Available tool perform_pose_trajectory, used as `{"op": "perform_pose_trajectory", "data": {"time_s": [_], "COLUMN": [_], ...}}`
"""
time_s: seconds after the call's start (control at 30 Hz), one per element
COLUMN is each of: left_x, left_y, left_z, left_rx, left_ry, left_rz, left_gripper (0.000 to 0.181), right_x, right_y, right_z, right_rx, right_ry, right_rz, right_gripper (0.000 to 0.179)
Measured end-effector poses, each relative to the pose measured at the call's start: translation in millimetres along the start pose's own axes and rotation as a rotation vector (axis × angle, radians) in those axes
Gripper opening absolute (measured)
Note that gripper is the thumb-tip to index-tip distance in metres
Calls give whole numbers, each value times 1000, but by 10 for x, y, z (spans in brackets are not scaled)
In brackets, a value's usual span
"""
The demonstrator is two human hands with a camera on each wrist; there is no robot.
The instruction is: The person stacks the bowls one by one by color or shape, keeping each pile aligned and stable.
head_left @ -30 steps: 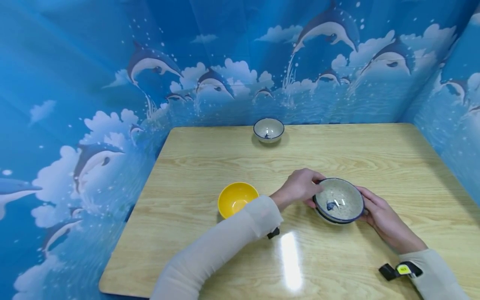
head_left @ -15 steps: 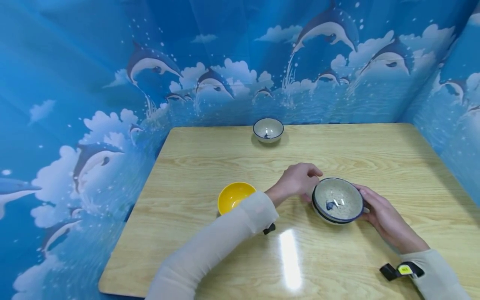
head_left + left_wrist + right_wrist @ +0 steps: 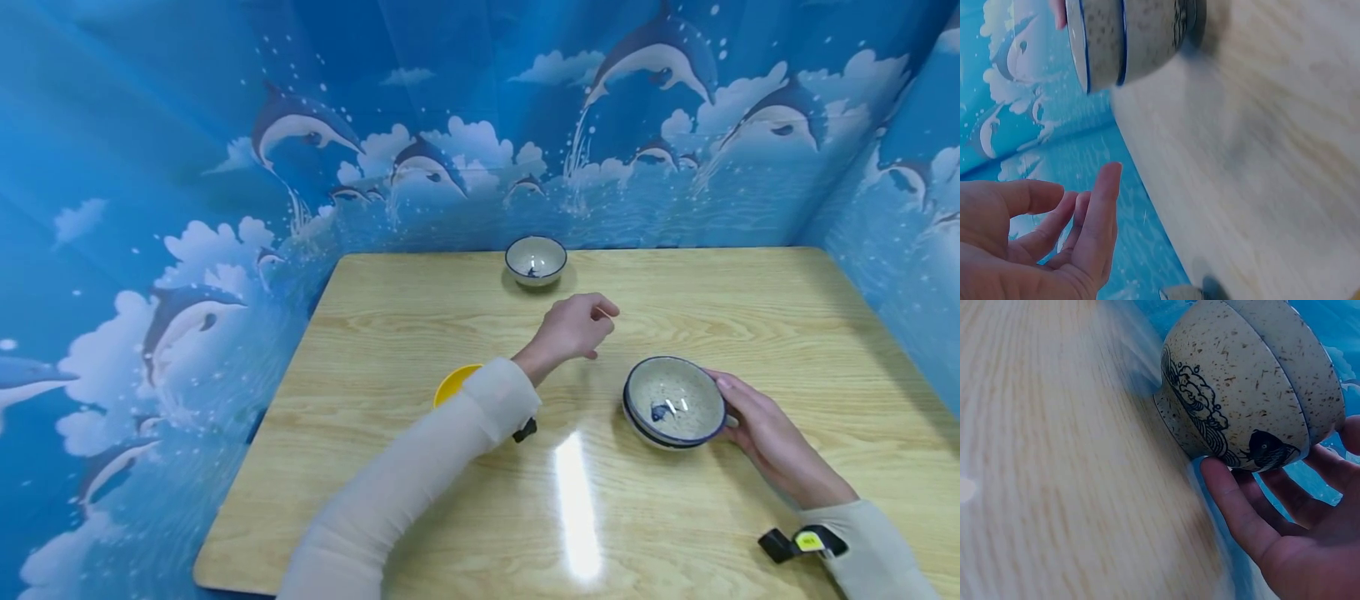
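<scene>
Two speckled grey bowls (image 3: 672,400) with blue rims sit one inside the other on the right half of the table. My right hand (image 3: 765,425) holds this stack at its right side, thumb near the upper rim and fingers low along the wall. In the right wrist view, the lower bowl (image 3: 1235,381) shows a dark fish and wave pattern. Away from the stack, over the middle of the table, my left hand (image 3: 573,325) has loosely bent fingers and nothing in them. The left wrist view shows a gap between those fingers (image 3: 1107,194) and the stacked bowls (image 3: 1141,37).
A smaller grey bowl (image 3: 536,260) with a blue rim stands near the table's back edge. Left of centre is a yellow bowl (image 3: 452,385), mostly covered by my left sleeve. Behind the wooden table (image 3: 300,500) hangs a blue dolphin-print curtain (image 3: 480,108).
My left hand has let go of the stacked bowls and moved left and toward the back. Its sleeve now covers more of the yellow bowl. The right hand stays on the stack.
</scene>
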State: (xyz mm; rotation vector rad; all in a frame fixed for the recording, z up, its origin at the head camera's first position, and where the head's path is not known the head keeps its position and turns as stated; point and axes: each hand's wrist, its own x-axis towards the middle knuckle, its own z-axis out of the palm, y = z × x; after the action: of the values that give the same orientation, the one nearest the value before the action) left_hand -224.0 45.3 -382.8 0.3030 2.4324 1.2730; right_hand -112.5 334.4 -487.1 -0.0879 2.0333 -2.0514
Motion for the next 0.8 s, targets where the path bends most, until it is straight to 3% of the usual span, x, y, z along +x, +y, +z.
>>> {"op": "perform_pose_trajectory", "data": {"time_s": [0.23,0.8], "left_x": [138,464], "left_y": [-32,-273], "left_z": [-209,-664], "left_rx": [20,7], "left_ry": [62,230], "left_rz": [-29,-116], "left_gripper": [27,28], "right_x": [-25,-22], "right_y": [10,-10], "right_z": [3,-2], "right_rx": [-9,-29], "right_ry": [11,12], "right_rz": [12,16], "right_gripper": [37,44]}}
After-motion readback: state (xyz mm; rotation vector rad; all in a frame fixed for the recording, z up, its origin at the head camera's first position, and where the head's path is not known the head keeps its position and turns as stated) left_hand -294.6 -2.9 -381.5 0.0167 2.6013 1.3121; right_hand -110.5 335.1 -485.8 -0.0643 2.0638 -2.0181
